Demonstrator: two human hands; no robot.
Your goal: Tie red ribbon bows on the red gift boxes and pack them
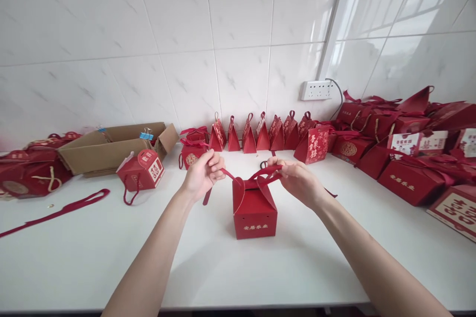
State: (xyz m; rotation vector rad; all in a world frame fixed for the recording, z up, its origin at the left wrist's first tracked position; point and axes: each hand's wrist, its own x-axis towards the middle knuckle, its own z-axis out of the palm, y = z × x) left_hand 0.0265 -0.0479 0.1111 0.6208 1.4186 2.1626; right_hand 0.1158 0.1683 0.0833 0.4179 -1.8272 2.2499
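Note:
A red gift box [255, 213] with gold lettering stands upright on the white table, its curved top flaps folded inward. Red ribbon [265, 172] runs through the top of the box. My left hand [204, 174] is closed on one end of it, to the upper left of the box, and a loose tail hangs below. On the other side my right hand [297, 181] pinches the looped part of the ribbon just above the right flap. Both hands are off the box walls, and the ribbon stretches between them.
A row of triangular red boxes [250, 136] lines the wall. Piled red boxes [412, 178] fill the right side. Leftward are an open cardboard box [111, 133], a small red box [141, 171] and a loose ribbon [70, 210]. A power strip [317, 90] hangs on the wall.

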